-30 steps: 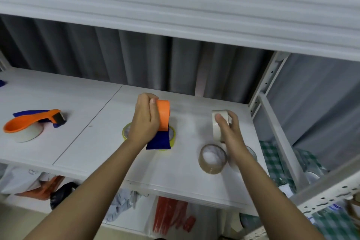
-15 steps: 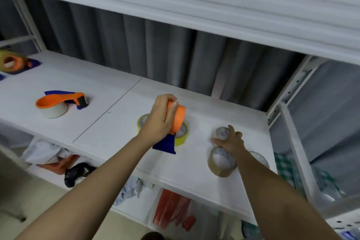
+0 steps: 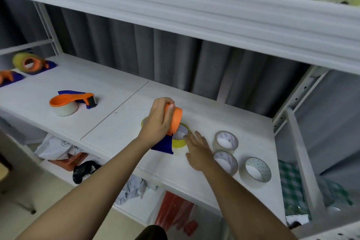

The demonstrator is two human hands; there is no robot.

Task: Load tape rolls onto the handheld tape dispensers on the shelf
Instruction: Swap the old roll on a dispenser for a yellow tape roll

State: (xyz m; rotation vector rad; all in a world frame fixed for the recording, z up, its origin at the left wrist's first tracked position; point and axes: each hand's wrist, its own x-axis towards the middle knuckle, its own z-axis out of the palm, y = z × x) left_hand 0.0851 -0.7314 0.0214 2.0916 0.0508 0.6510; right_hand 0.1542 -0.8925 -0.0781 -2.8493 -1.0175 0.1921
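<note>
Shelf board, white laminate [image 3: 116,126], carries all. Left hand [image 3: 158,121] grips orange-and-blue plastic handheld dispenser [image 3: 174,120], tilted above yellow tape roll [image 3: 180,138]. Right hand [image 3: 197,151] spread, fingers straight, holding nothing, just beside yellow roll. Three clear tape rolls [image 3: 226,141] lie right of it. Loaded orange dispenser [image 3: 68,103] rests far left.

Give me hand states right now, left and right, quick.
Left hand: grips the orange tape dispenser.
Right hand: open, fingers straight, holding nothing, by the yellow tape roll.
</note>
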